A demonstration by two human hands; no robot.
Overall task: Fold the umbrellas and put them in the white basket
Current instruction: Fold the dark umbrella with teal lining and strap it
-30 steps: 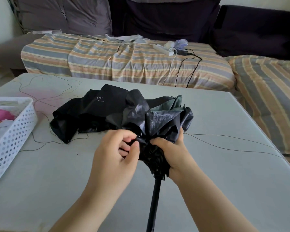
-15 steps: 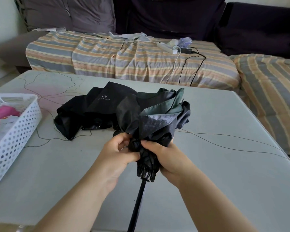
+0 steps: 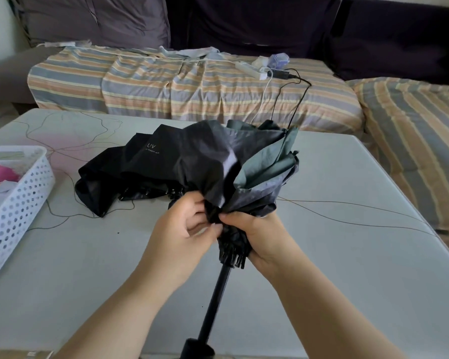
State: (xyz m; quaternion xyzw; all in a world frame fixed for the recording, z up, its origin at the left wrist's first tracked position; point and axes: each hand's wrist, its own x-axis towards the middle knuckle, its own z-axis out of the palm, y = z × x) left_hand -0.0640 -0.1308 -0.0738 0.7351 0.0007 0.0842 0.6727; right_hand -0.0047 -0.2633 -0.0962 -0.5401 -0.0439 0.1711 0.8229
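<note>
Both hands were closed on the grey-green umbrella, held above the table. The right hand was wrapped around the gathered ribs at the base of the canopy, fingers curled tight. The left hand, directly beside it and touching it, pinched a fold of the dark fabric between thumb and fingertips. The canopy was bunched and spread upward beyond both hands, and the black shaft ran from under the right hand back toward the person, ending at the handle. A second black umbrella, collapsed, lay flat on the table beyond the left hand, its cloth loose. The white basket stood well out to the left of the left hand, with something pink inside. A striped sofa stood beyond the table.
</note>
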